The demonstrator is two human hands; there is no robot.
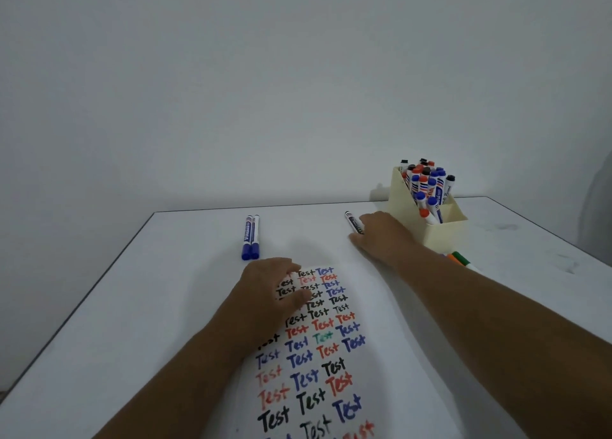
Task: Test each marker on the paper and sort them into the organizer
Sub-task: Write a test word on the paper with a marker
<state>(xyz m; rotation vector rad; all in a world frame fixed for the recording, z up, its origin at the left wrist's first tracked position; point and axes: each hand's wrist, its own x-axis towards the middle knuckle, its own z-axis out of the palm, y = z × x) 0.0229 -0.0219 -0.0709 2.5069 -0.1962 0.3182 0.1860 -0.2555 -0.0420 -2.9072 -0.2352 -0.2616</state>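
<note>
Paper (347, 356): matt white sheet. Table (165, 306): smooth, matt white. Organizer (443, 233): cream plastic, matt. 2 blue markers (250, 238): glossy plastic.

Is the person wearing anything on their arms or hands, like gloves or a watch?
No. Both forearms are bare as far as the picture shows, with no sleeves in view. The left hand and the right hand have no gloves, and no watch, bracelet or ring can be seen. The picture is too soft to tell anything about the fingernails.
</note>
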